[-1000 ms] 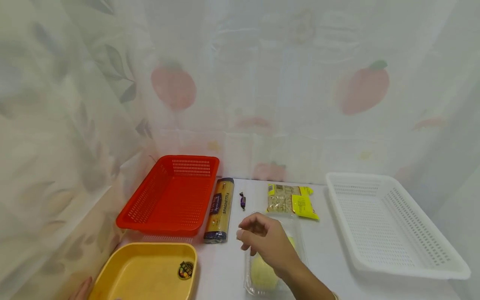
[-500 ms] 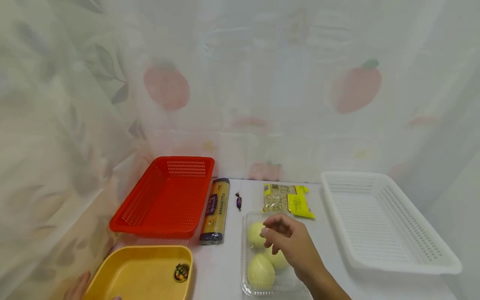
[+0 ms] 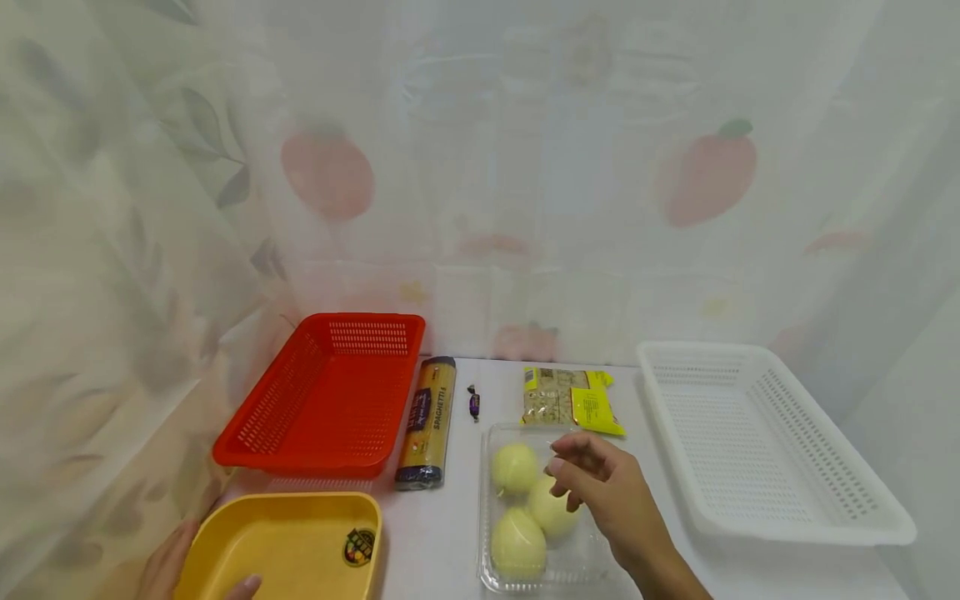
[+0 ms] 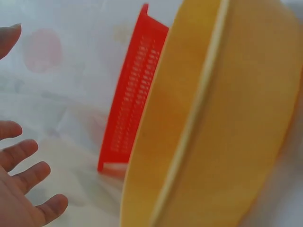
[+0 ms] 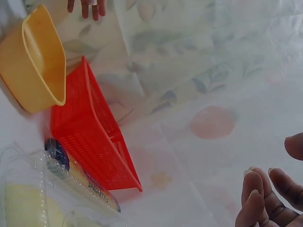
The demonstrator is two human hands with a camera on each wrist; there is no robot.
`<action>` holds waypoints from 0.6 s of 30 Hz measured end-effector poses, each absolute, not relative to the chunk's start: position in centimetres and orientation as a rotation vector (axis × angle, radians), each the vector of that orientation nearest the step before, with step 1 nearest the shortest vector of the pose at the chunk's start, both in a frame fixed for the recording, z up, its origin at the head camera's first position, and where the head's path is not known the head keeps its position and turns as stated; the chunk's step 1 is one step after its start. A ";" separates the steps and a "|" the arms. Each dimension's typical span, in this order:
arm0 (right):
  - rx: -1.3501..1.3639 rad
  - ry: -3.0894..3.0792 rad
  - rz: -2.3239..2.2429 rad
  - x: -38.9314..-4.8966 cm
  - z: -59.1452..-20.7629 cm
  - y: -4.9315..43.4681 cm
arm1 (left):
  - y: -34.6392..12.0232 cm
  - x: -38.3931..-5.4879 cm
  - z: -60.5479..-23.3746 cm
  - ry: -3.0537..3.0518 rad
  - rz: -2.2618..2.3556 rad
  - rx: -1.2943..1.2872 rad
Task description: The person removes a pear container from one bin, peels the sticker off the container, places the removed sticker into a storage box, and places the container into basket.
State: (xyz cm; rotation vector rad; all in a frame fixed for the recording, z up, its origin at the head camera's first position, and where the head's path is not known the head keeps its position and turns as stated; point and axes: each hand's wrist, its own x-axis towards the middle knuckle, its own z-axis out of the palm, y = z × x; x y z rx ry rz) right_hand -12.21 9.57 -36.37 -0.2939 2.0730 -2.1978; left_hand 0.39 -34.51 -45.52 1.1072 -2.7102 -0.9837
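My right hand (image 3: 618, 504) hovers over the right side of a clear plastic box (image 3: 558, 571), fingers loosely bent and holding nothing. Inside the box lie three round, pale yellow fruits (image 3: 519, 543). At the lower left my left hand (image 3: 167, 562) is beside a yellow plastic tub (image 3: 281, 546), its thumb overlapping the tub's inside in the head view. The left wrist view shows that hand's fingers (image 4: 33, 177) spread and apart from the tub wall. In the right wrist view, the right fingertips (image 5: 255, 189) are slightly curled in the air.
A red basket (image 3: 337, 408) stands behind the tub. Beside it lie a spaghetti pack (image 3: 427, 425) and a small purple wrapped candy (image 3: 474, 402). A yellow-and-clear food bag (image 3: 570, 400) lies behind the box; a white basket (image 3: 757, 450) stands at the right. Patterned curtains (image 3: 487, 183) close off the back and left.
My right hand has moved right across the box, uncovering the fruits. The left hand has come further into view at the tub, its thumb now showing. The head view has shifted slightly right.
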 end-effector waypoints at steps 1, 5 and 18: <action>-0.293 2.075 -2.204 -12.2 -36.4 9.7 | -34.2 0.3 -45.0 -2.701 -1.001 1.082; -0.284 2.087 -2.232 -12.0 -36.8 10.3 | -32.9 0.2 -43.6 -2.668 -0.982 0.898; -0.225 2.144 -2.291 -11.8 -37.6 11.7 | -29.8 -1.8 -40.1 -2.752 -1.127 0.563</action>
